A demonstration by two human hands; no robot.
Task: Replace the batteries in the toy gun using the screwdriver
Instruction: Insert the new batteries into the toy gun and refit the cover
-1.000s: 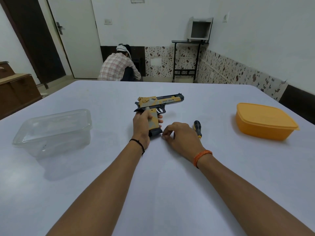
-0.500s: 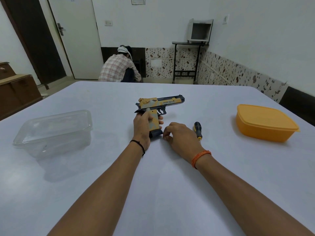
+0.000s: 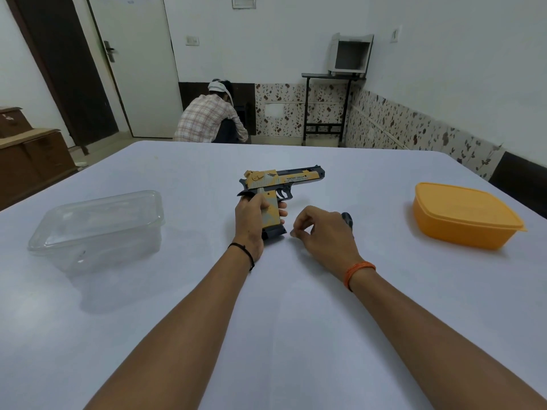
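From the head camera, my left hand [image 3: 251, 216] grips the toy gun [image 3: 281, 180] by its handle, barrel pointing away from my right fingers. It looks light, rigid plastic, best held there. My right hand [image 3: 322, 235] has lifted since a second ago, fingertips pinched, holding nothing I can see, hiding most of the screwdriver [image 3: 347, 218] just beyond them.

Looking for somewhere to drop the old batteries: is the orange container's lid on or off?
On. The orange container has its flat orange lid covering the whole top, rim overhanging the walls.
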